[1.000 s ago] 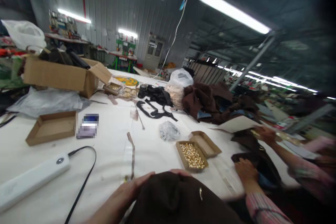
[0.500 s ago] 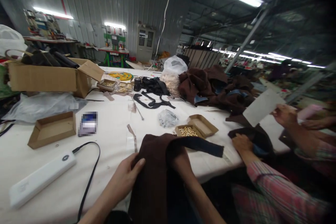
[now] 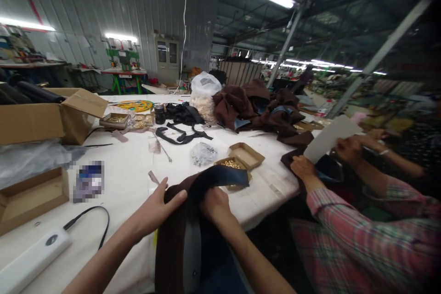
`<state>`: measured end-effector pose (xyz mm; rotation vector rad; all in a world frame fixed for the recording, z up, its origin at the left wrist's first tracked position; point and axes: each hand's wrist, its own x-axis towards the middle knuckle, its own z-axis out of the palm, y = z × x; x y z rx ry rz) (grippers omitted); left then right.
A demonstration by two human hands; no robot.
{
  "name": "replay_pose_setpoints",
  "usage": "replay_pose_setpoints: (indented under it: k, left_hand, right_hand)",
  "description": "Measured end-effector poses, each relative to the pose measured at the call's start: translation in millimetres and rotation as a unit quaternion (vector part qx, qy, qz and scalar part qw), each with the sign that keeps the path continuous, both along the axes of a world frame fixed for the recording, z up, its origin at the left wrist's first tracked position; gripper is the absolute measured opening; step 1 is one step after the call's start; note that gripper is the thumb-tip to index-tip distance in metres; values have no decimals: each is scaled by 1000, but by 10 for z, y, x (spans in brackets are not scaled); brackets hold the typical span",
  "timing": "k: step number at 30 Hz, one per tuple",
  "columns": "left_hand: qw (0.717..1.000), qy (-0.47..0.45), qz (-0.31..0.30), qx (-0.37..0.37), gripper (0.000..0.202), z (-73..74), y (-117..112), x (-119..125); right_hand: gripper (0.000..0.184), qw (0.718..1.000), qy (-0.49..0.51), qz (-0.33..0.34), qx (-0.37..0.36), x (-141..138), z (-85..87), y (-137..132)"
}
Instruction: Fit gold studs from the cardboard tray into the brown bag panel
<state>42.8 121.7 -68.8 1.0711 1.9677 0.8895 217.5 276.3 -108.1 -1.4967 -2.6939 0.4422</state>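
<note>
A dark brown fabric piece [image 3: 170, 243] with a dark blue underside hangs over the near edge of the table. My left hand [image 3: 151, 211] is at its left edge, fingers stretched out and thumb apart, the thumb touching the cloth. Closed around a fold of the same piece is my right hand [image 3: 216, 204], its fingertips partly hidden by the cloth. The folded-over strip end reaches right, in front of an open cardboard box of gold-coloured studs [image 3: 231, 164]. A small metal fastener [image 3: 195, 273] shows low on the fabric.
At right, a co-worker's hands [image 3: 303, 167] hold a white sheet [image 3: 330, 138] and dark fabric. Brown fabric pieces [image 3: 248, 105] are heaped at the back. A clear bag of small parts [image 3: 203, 154], a shallow cardboard tray [image 3: 34, 193] and a white power bank [image 3: 37, 257] lie on the table.
The view has turned right. My left fingers have straightened and spread at the fabric's edge. My right hand has brought the fold up, showing more blue underside. The co-worker's white sheet is lower.
</note>
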Motion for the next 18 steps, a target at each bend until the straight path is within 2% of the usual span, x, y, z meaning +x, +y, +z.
replay_pose_setpoints:
  k: [3, 6, 9, 12, 14, 16, 18]
  left_hand:
    - [996, 72, -43, -11, 140, 24, 35, 123]
    - [976, 199, -85, -27, 136, -14, 80, 231]
    - [960, 260, -86, -50, 104, -41, 139, 114]
    - [960, 261, -69, -72, 55, -39, 187, -200]
    - [958, 269, -60, -79, 31, -48, 203, -364]
    - [954, 284, -52, -81, 20, -66, 211, -402]
    - [948, 305, -43, -81, 19, -94, 235, -337]
  right_hand:
    - [30, 1000, 6, 1, 15, -23, 21, -24]
    - [29, 1000, -7, 1, 24, -47, 79, -43]
    - [27, 999, -31, 7, 38, -19, 198, -64]
    - [46, 997, -54, 4, 53, 17, 380, -91]
    - [60, 997, -60, 15, 56, 17, 516, -125]
    - [56, 994, -68, 15, 81, 7, 660, -179]
    - [38, 990, -77, -7, 119, 2, 820, -251]
